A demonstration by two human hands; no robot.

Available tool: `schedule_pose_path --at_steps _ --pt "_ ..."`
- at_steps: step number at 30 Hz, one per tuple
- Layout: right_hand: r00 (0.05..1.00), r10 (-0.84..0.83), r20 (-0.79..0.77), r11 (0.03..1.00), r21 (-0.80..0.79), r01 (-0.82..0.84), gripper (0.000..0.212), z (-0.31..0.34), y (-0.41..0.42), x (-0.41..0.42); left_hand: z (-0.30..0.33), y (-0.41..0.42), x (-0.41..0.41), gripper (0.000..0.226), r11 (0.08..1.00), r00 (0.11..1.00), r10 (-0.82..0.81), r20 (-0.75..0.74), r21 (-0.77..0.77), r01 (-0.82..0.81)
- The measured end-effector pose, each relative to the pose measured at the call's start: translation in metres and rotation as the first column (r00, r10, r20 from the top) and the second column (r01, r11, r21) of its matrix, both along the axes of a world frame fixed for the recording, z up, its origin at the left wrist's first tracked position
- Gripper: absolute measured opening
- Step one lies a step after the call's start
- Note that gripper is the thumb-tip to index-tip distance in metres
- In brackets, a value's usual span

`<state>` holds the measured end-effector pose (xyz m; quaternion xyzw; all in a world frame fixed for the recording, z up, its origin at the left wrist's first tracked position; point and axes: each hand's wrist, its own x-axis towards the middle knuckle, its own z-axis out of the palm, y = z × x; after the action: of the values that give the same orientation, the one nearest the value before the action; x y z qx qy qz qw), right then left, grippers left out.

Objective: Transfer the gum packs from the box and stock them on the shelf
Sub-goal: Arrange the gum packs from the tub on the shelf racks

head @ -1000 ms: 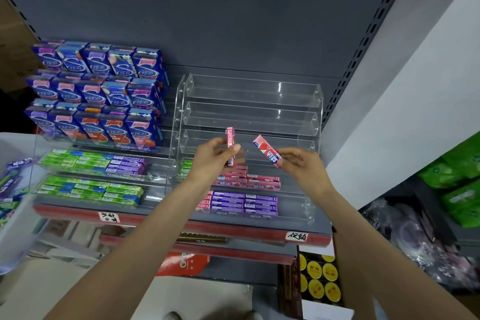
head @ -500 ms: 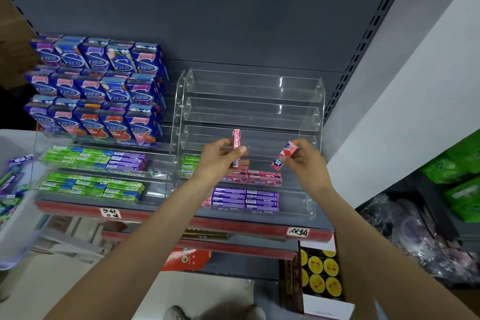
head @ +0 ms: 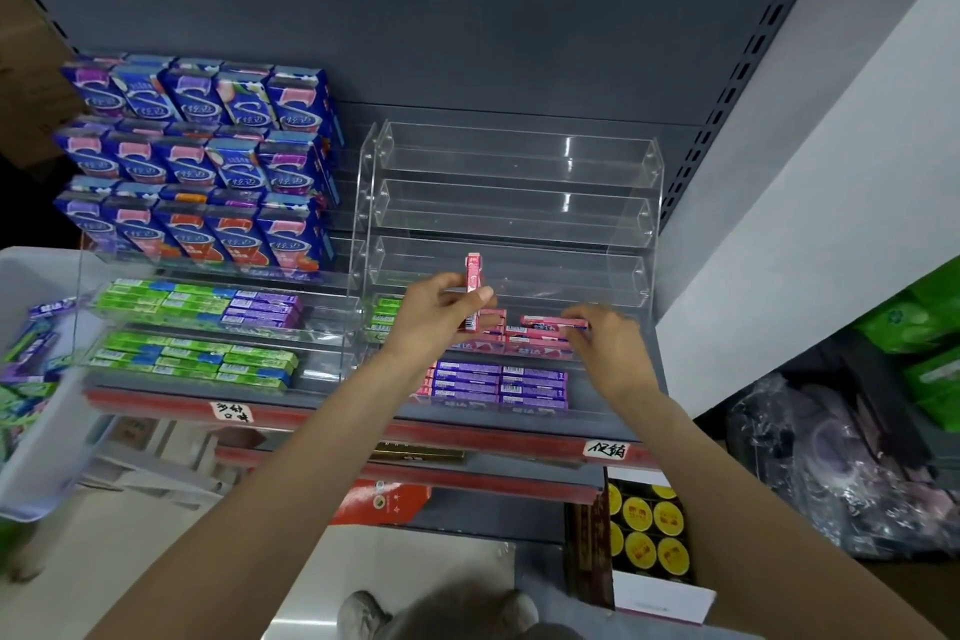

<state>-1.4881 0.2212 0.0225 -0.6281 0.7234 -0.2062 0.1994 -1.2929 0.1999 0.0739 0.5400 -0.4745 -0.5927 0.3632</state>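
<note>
A grey metal shelf [head: 363,397] carries a clear tiered acrylic display rack [head: 511,202], upper tiers bare, lower tiers holding pink, purple and green packs. At far left, a white plastic box [head: 36,436] holds loose gum packs. The left hand [head: 441,314] pinches an upright pink gum pack [head: 471,288]; the right hand [head: 608,340] grips a flat pink gum pack [head: 550,323] atop the rack's pink stack [head: 530,343].

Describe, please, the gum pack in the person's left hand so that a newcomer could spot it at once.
Find the clear acrylic tiered rack on the right of the grey shelf, whose top three tiers hold nothing. In front of its third tier the left hand pinches a slim pink gum pack. It alone stands upright, while the other pink packs lie flat in the tier below.
</note>
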Motion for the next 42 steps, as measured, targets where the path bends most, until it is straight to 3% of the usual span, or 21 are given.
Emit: schedule_pose_path --at_steps 3,9,19,23,24,26,29,33,37,39,40,42 --pt "0.994 0.013 -0.105 1.000 -0.026 -0.016 0.024 0.001 0.003 0.000 0.000 -0.001 -0.001 0.015 1.000 1.000 -0.001 0.014 0.003 0.001" --pt "0.987 0.123 -0.102 0.992 0.013 -0.122 0.025 0.007 0.001 0.008 0.000 0.001 0.001 0.018 1.000 1.000 0.010 -0.019 0.014 -0.009" --pt "0.960 0.121 -0.252 0.993 0.037 -0.116 0.025 0.014 0.001 0.014 0.004 0.003 0.002 0.018 0.999 0.998 0.029 0.058 -0.026 -0.028" --pt "0.962 0.130 -0.241 0.991 0.026 -0.128 0.029 0.018 0.004 0.012 0.006 0.004 -0.005 0.018 0.997 0.998 0.055 -0.032 0.051 -0.053" --pt "0.971 0.128 -0.200 0.991 -0.002 -0.131 0.030 0.021 0.005 0.011 0.006 0.004 -0.008 0.019 0.997 0.997 0.061 -0.046 0.059 -0.058" --pt "0.991 0.133 0.033 0.988 -0.084 -0.130 0.033 0.032 0.009 0.010 0.007 0.003 -0.015 0.022 0.996 0.996 0.072 -0.051 0.056 -0.069" --pt "0.908 0.209 0.364 0.977 -0.104 -0.184 0.036 0.052 0.014 0.014 0.005 0.002 -0.028 0.029 0.994 0.995 0.097 -0.019 0.046 -0.097" --pt "0.878 0.214 0.428 0.976 -0.122 -0.178 0.024 0.055 0.013 0.013 0.006 0.002 -0.044 0.031 0.995 0.996 0.087 -0.031 0.051 -0.085" --pt "0.819 0.119 0.561 0.992 -0.092 -0.082 0.017 0.050 0.011 -0.005 0.007 0.000 -0.044 0.016 0.999 0.998 0.047 -0.052 -0.004 -0.048" --pt "0.821 0.069 0.566 0.997 -0.056 -0.045 0.019 0.048 0.013 -0.015 0.002 -0.002 -0.040 0.012 0.991 0.998 0.014 0.057 -0.136 -0.006" --pt "0.823 0.042 0.566 0.999 -0.040 -0.024 0.019 0.046 0.015 -0.019 -0.003 -0.003 -0.037 0.014 0.974 0.983 -0.020 0.182 -0.219 0.061" --pt "0.828 -0.004 0.560 1.000 -0.023 0.020 0.019 0.044 0.017 -0.027 -0.017 -0.004 -0.029 0.023 0.899 0.848 -0.079 0.524 -0.330 0.288"
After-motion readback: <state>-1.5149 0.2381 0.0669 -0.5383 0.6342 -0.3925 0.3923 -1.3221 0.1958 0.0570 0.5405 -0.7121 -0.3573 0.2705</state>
